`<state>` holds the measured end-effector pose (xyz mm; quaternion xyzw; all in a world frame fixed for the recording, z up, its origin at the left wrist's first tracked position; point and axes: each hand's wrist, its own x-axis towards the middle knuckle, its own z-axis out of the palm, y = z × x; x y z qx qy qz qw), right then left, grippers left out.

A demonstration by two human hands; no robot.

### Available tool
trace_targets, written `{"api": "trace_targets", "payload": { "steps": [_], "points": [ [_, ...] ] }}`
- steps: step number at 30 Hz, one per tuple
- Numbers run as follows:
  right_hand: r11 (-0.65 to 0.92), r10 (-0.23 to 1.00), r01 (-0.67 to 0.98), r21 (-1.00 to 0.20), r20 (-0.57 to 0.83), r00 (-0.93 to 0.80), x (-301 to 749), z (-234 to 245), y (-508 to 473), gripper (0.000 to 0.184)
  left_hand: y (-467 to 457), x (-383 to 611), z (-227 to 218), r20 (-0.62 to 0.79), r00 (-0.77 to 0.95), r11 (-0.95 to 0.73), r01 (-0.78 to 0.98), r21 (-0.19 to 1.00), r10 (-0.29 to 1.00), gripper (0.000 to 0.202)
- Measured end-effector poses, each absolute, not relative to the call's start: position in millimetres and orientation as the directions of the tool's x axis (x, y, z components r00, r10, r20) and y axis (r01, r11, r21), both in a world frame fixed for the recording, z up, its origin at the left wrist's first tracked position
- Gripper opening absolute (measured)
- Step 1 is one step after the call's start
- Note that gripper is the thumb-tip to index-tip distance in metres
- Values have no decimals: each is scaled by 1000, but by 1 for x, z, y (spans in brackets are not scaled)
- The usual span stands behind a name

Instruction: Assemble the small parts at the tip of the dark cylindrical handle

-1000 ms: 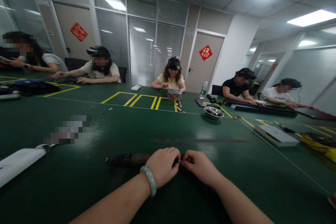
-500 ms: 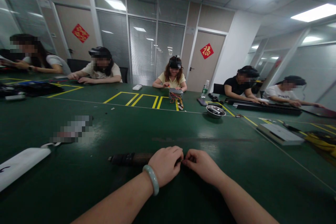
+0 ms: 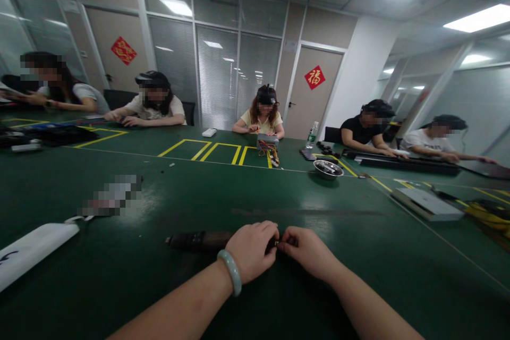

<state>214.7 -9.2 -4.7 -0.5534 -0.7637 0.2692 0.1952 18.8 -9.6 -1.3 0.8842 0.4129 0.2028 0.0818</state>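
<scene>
On the green table lies a long, dark, roughly cylindrical thing (image 3: 215,241), black toward its left end with a small pale tip and brownish nearer the middle. My left hand (image 3: 253,248), with a pale green bangle at the wrist, is closed over its right end and hides that part. Close against it, my right hand (image 3: 303,249) is curled in a pinch at the same end. A tiny shiny bit shows between the fingertips of both hands, too small to name. What the right fingers hold is hidden.
Left of me lie a white oblong case (image 3: 40,249) and a blurred-out card-like item (image 3: 115,194). Farther off are a metal bowl (image 3: 328,170), a water bottle (image 3: 312,135), a grey box with coloured wires (image 3: 268,141) and a flat white box (image 3: 428,204). Several people sit across the table.
Both hands stay almost in place at the right end of the dark thing. The shiny bit between the fingertips shows slightly more now. The view has shifted very slightly.
</scene>
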Motion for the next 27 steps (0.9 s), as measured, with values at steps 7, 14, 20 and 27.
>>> {"api": "trace_targets", "payload": {
  "steps": [7, 14, 20, 27],
  "points": [
    [238, 950, 745, -623, -11, -313, 213, 0, -12, 14, -8, 19, -2, 276, 615, -674, 684, 278, 739, 10],
    [203, 949, 729, -654, -51, -310, 213, 2, -12, 14, -9, 19, -1, 251, 581, -633, 715, 298, 774, 13],
    [195, 959, 732, -653, -31, -282, 213, -5, -10, 15, -8, 20, -4, 274, 588, -648, 699, 303, 761, 9],
    [90, 976, 751, -654, -92, -197, 211, -4, -10, 16, -10, 20, 0, 277, 605, -665, 697, 270, 747, 8]
  ]
}}
